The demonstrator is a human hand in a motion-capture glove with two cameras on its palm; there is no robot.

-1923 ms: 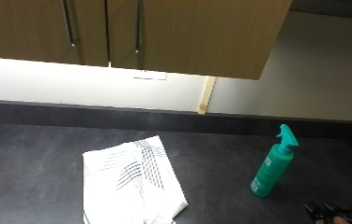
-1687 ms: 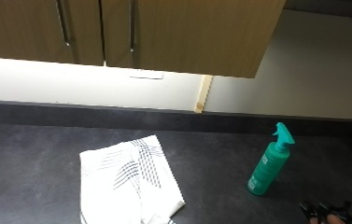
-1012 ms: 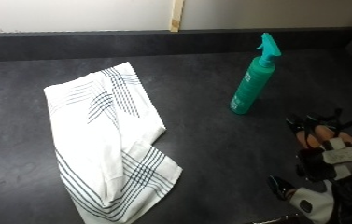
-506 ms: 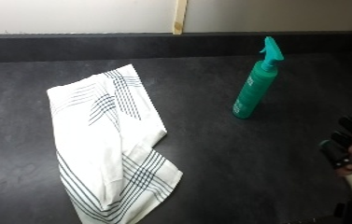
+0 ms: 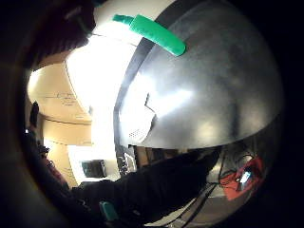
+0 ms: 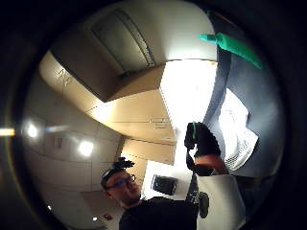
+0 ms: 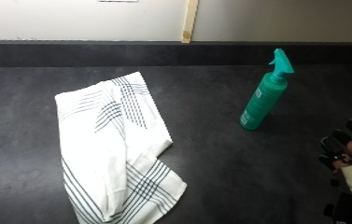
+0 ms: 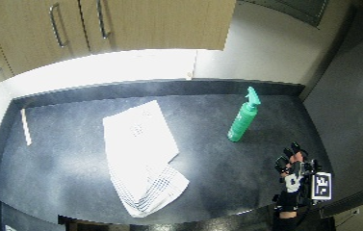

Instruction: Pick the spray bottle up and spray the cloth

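Grip (image 7: 348, 158) released, empty, well apart from upright spray bottle (image 7: 264, 94).

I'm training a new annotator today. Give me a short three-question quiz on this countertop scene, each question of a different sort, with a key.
1. True or false: the gloved right hand is gripping the spray bottle.
2. Multiple choice: how does the spray bottle stand? A) lying on its side, B) upright on the countertop, C) resting on the cloth.
3. Fill in: the white cloth carries dark ____.

Key
1. False: the hand is apart from the bottle, near the countertop's edge, fingers spread.
2. B
3. stripes
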